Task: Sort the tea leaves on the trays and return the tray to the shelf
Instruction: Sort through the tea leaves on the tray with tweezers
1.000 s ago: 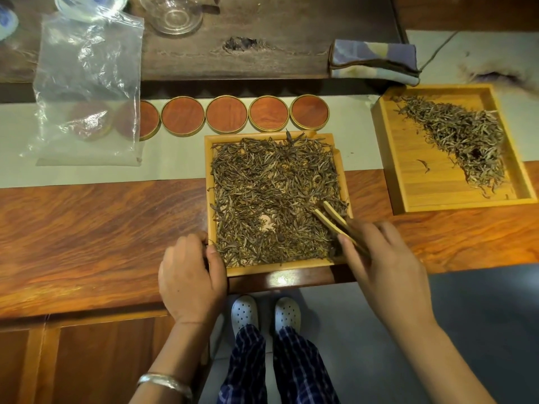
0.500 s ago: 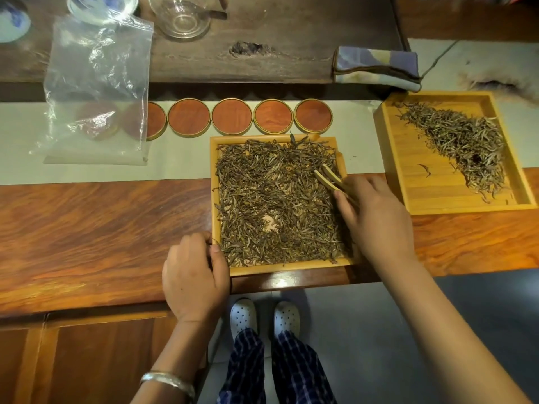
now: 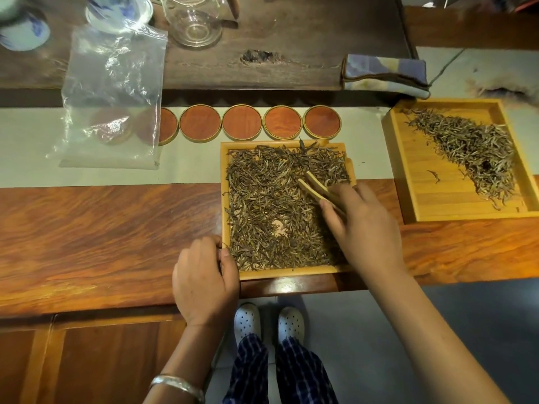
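My left hand [image 3: 204,282] grips the tray [image 3: 224,199] corner, steadying it; my right hand [image 3: 364,225] pinches tongs [image 3: 313,186] over the tea leaves [image 3: 262,205] ahead.

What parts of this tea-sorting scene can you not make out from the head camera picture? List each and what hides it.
- Right edge of the full square wooden tray: under the right hand.
- Bamboo tweezers: rear end inside that hand.
- Round wooden coasters: the leftmost ones blur behind the clear plastic bag.
- Second wooden tray: far right corner cut by the frame.
- Shelf: not in view.
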`<state>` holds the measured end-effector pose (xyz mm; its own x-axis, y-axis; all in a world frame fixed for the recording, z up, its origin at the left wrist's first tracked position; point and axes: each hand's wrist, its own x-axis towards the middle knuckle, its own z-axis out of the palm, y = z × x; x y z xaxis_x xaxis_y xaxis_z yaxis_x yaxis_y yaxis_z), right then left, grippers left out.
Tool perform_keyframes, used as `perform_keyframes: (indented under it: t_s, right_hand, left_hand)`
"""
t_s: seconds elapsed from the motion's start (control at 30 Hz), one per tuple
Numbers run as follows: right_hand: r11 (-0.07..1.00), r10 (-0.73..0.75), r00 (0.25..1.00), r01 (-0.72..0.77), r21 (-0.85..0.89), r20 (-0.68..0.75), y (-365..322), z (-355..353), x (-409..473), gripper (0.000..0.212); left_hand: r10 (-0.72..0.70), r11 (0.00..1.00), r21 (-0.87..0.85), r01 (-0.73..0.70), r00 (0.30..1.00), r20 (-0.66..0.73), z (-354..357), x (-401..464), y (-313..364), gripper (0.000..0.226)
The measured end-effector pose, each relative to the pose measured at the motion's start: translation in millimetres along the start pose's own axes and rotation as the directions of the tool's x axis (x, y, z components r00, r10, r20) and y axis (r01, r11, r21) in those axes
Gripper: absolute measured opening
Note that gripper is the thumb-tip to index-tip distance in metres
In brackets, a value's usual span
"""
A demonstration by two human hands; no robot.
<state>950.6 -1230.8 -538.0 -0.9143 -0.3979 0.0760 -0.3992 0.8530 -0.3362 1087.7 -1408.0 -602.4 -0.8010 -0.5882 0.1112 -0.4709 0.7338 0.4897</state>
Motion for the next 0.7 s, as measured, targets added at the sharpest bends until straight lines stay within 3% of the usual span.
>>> perform_keyframes:
  t_s: [0.2,0.4,0.6,0.7]
  right_hand:
    - [0.996,-0.077,0.995,0.074,0.044,0.068,-16,4,-19,0.028]
    - [0.995,-0.072,0.995,0.067,0.076,0.063,-20,1,-20,0.029]
    - [0.986,-0.161,0.963,0.145,0.086,0.218,-37,6,-33,0.034]
    - [0.991,-0.114,0.981,0.101,0.092,0.157,-34,6,-34,0.03]
  left_hand:
    - [0.0,1.0,0.0,0.0,1.0,0.007,-2,0,0,0.02]
    - [0.004,1.0,-0.007,-0.004,1.0,-0.008,-2,0,1,0.012]
    - [-0.009,1.0,-0.026,0.009,1.0,-0.009,-2,-1,0,0.013]
    - [-0.014,0.999,-0.035,0.015,1.0,0.008,-2,0,-1,0.015]
